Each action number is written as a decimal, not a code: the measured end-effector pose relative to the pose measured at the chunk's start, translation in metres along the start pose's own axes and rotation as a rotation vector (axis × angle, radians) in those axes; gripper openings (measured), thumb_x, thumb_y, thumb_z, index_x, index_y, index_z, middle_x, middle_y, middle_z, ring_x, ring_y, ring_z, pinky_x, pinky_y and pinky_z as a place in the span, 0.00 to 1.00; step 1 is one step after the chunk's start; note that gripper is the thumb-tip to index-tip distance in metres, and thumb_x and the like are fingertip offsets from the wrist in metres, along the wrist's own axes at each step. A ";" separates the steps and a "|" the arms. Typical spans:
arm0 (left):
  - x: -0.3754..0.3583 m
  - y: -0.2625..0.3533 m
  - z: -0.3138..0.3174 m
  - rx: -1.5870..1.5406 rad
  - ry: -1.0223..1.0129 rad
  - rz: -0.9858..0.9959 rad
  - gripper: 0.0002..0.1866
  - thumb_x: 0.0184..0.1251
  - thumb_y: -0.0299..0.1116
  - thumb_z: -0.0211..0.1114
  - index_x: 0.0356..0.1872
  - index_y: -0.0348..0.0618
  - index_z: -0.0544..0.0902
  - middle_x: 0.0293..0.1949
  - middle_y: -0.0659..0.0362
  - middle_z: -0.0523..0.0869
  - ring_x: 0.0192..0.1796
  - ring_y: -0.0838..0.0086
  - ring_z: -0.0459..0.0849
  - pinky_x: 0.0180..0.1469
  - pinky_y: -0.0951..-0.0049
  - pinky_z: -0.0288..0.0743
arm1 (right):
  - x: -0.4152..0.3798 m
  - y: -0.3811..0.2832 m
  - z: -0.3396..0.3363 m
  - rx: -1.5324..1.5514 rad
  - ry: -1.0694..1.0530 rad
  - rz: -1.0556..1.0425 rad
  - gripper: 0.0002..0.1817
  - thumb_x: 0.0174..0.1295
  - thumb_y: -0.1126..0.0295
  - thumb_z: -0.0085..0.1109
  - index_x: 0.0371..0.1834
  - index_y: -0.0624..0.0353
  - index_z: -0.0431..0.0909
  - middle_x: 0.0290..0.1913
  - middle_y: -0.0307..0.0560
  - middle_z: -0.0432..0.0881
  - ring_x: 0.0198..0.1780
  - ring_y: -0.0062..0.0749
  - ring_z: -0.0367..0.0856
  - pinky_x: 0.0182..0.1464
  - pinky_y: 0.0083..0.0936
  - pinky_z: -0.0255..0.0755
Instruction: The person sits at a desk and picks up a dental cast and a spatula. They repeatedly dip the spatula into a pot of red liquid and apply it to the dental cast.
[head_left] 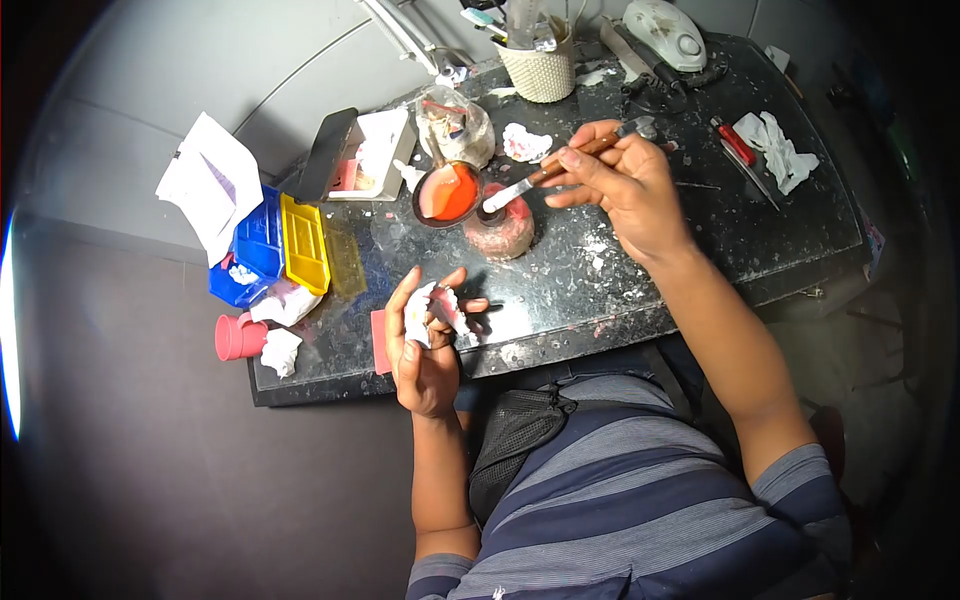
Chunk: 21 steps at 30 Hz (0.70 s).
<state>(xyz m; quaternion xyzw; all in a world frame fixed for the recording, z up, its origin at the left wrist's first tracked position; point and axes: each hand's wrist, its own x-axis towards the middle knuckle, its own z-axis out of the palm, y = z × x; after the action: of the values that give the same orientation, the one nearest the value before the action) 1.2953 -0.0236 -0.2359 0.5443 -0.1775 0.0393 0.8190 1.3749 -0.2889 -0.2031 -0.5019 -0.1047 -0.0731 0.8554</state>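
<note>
My right hand (630,185) grips a wax knife with a brown wooden handle (580,160). Its pale metal blade (507,195) points down and left, over the top of a squat round pink-stained burner jar (500,230). Beside the blade, a round dark-rimmed pan (447,195) holds something bright orange and pale pink. Lower down, near the table's front edge, my left hand (430,370) is closed around a curved white-and-pink dental piece (437,312), which shows between the thumb and fingers. Parts of that piece are hidden by the fingers.
Across the black, speckled table (590,310) stand a glass jar (455,125), an open white box (380,150) and a tool cup (538,70). Blue and yellow trays (305,245), a pink cup (240,338) and a pink sheet (381,342) lie left. A red-handled tool (735,143) and crumpled tissue (777,152) lie right.
</note>
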 end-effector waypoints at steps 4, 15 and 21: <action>0.000 0.003 -0.003 -0.005 -0.026 -0.058 0.43 0.64 0.49 0.58 0.75 0.28 0.60 0.66 0.25 0.71 0.54 0.44 0.86 0.53 0.58 0.81 | -0.006 -0.010 0.004 0.033 -0.073 -0.014 0.06 0.71 0.79 0.58 0.47 0.67 0.74 0.43 0.57 0.85 0.43 0.39 0.90 0.40 0.29 0.91; -0.002 0.003 -0.001 0.138 -0.049 -0.032 0.46 0.50 0.46 0.67 0.72 0.30 0.68 0.70 0.31 0.70 0.62 0.45 0.81 0.65 0.55 0.73 | -0.014 -0.019 0.005 -0.015 -0.055 0.091 0.09 0.71 0.73 0.59 0.48 0.65 0.73 0.41 0.61 0.86 0.33 0.34 0.90 0.30 0.22 0.86; 0.003 0.001 -0.002 -0.024 -0.002 -0.112 0.43 0.72 0.52 0.56 0.78 0.30 0.55 0.68 0.27 0.69 0.59 0.37 0.83 0.51 0.51 0.86 | -0.015 -0.020 0.005 -0.033 -0.045 0.100 0.09 0.73 0.72 0.57 0.50 0.64 0.72 0.41 0.63 0.86 0.32 0.34 0.90 0.28 0.20 0.85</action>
<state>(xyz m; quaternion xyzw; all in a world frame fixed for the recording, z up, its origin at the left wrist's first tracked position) 1.2984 -0.0221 -0.2345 0.5435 -0.1479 -0.0091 0.8262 1.3549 -0.2937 -0.1877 -0.5220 -0.0973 -0.0205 0.8471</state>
